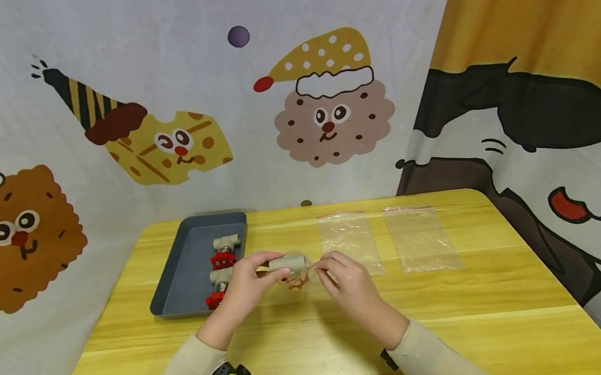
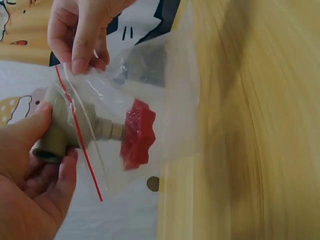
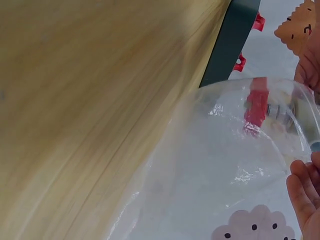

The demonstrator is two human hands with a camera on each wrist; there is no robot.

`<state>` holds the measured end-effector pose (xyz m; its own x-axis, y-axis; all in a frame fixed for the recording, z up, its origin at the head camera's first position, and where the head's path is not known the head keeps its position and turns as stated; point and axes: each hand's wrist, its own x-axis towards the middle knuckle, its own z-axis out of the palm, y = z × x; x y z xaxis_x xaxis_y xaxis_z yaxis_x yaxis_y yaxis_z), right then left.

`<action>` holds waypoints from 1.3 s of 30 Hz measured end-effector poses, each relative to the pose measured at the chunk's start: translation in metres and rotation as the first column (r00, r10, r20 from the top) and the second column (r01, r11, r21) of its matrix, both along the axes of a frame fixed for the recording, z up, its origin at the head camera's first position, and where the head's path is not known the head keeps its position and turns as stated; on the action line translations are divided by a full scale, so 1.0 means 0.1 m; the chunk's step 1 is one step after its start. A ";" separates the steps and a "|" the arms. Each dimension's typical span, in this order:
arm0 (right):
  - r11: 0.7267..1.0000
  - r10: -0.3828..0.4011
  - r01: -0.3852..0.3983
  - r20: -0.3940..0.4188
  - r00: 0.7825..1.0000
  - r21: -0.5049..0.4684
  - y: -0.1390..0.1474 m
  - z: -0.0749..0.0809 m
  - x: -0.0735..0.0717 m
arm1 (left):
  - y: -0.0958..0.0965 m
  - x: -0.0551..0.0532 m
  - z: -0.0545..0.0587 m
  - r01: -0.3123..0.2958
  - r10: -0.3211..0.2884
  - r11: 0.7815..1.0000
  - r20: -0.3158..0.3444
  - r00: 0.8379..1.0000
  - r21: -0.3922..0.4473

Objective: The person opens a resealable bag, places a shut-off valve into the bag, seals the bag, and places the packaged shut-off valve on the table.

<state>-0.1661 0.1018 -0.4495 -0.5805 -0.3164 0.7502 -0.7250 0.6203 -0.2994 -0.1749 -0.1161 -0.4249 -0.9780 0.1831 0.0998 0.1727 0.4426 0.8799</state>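
Observation:
My left hand (image 1: 249, 280) grips the grey pipe body of a stop valve (image 1: 288, 264) above the table. In the left wrist view, the valve's red handwheel (image 2: 137, 135) is inside a clear zip bag (image 2: 177, 110), while the open pipe end sticks out past the red-lined mouth. My right hand (image 1: 347, 276) pinches the edge of the bag's mouth between thumb and fingers, to the right of the valve. From the right wrist, the bag (image 3: 190, 170) spreads loosely below and around the red handwheel.
A grey tray (image 1: 186, 277) stands at the left of the wooden table (image 1: 316, 355), with two more red-handled valves (image 1: 227, 243) along its right side. Two flat clear zip bags (image 1: 349, 237) (image 1: 422, 239) lie toward the back right. A cartoon-printed curtain (image 1: 254, 156) hangs behind the table.

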 end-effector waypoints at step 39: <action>0.999 -0.024 0.024 0.022 0.999 -0.028 0.02 0.12 -0.03 | 0.10 0.05 -0.21 0.070 -0.066 0.998 -0.268 0.961 0.004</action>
<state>-0.1688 0.1042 -0.4376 -0.6039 -0.2810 0.7458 -0.7032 0.6284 -0.3327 -0.1695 -0.1062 -0.4462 -0.9004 0.2452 0.3594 0.4323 0.4102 0.8030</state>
